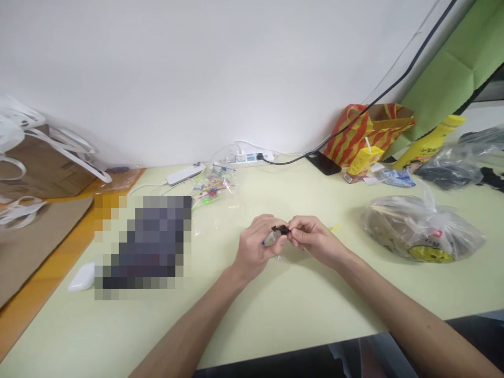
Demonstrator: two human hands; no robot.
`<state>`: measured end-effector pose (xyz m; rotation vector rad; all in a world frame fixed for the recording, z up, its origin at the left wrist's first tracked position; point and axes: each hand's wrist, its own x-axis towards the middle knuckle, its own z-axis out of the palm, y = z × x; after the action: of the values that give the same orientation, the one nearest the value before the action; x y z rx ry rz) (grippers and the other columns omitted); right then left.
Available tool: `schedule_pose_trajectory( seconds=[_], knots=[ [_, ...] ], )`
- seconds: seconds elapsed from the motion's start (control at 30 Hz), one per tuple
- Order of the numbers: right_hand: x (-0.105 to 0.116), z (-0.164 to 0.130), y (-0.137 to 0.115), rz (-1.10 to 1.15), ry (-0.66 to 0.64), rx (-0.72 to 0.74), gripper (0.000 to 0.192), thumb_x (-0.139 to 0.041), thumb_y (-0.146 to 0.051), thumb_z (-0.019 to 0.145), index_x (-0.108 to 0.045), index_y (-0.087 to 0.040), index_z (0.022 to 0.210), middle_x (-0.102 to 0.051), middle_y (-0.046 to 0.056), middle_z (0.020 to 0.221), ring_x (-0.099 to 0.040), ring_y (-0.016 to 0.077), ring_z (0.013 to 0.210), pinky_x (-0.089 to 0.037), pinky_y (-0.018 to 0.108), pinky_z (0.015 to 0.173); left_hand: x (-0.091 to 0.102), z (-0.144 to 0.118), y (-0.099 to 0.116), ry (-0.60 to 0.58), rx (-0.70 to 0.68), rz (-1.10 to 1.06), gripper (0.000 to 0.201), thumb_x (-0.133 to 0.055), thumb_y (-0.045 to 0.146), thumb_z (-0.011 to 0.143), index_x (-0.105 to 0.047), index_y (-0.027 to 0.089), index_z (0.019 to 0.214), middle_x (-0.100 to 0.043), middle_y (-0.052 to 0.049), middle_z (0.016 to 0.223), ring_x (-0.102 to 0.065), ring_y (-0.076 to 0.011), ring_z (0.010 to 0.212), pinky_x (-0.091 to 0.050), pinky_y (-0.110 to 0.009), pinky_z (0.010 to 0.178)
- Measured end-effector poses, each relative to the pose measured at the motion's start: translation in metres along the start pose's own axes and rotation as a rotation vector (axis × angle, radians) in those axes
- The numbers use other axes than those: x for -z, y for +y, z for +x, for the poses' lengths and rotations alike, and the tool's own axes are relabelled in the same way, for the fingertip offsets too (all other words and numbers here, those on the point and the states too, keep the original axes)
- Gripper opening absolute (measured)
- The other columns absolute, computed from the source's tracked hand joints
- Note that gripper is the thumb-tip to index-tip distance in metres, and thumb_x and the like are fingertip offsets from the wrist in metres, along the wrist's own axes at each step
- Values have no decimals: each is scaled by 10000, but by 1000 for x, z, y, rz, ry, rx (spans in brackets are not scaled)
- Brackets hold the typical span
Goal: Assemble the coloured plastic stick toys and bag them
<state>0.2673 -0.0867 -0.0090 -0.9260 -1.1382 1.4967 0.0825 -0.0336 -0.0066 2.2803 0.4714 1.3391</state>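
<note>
A small black piece with an arrow-shaped tip point(280, 229) is held up between my two hands, above the middle of the table. My left hand point(255, 244) is closed, its thumb and fingers around the piece from the left. From the right, my right hand point(315, 239) pinches the piece's other end between thumb and fingertips, which partly hide it. Behind and below the left fingers, a clear and blue bit point(269, 240) shows, too covered to name. A thin yellow piece point(335, 228) sticks out just beyond the right hand.
A clear bag of small coloured parts point(214, 189) lies behind my hands, near a power strip point(252, 156). A blurred-out dark object point(147, 241) is at left, with a white case point(82, 277). A knotted plastic bag with a bowl point(423, 231) stands at right; a drink carton point(362, 164) is behind.
</note>
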Motion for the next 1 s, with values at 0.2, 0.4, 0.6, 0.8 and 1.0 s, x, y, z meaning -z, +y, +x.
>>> schedule_pose_trajectory(
  seconds=[0.2, 0.4, 0.6, 0.8, 1.0],
  knots=[
    [-1, 0, -3, 57, -13, -47, 279, -786, -442, 808, -689, -187, 748, -536, -12, 592, -389, 123, 556, -251, 268, 529, 0, 2, -1, 9, -54, 35, 71, -595, 262, 958, -639, 220, 995, -751, -23, 900, -705, -158, 824, -555, -408, 964],
    [-2, 0, -8, 54, -31, -42, 285, -775, -442, 795, -680, -189, 705, -460, -28, 531, -370, 137, 562, -296, 290, 573, 5, 4, -5, 34, -234, 209, 136, -683, 199, 895, -627, 218, 1017, -772, -11, 894, -736, -163, 839, -537, -410, 976],
    [-2, 1, -8, 119, -55, -62, 256, -745, -404, 818, -660, -189, 707, -415, -39, 530, -322, 134, 562, -276, 296, 602, 8, 6, -2, 53, -318, 299, 195, -711, 158, 883, -620, 214, 1046, -787, -20, 922, -749, -167, 835, -530, -430, 979],
    [-4, 1, -12, 199, -111, -97, 255, -697, -349, 857, -631, -178, 680, -348, -49, 533, -299, 130, 561, -273, 300, 610, 10, 6, -2, 45, -366, 356, 170, -734, 115, 855, -639, 193, 972, -788, -28, 916, -753, -182, 862, -518, -440, 1000],
    [-5, 1, -17, 297, -129, -153, 254, -691, -292, 852, -620, -160, 647, -349, -44, 570, -263, 116, 561, -233, 301, 588, 12, 4, -4, 27, -413, 430, 180, -730, 131, 870, -655, 210, 1013, -792, -20, 928, -757, -182, 876, -508, -450, 1024]
  ],
)
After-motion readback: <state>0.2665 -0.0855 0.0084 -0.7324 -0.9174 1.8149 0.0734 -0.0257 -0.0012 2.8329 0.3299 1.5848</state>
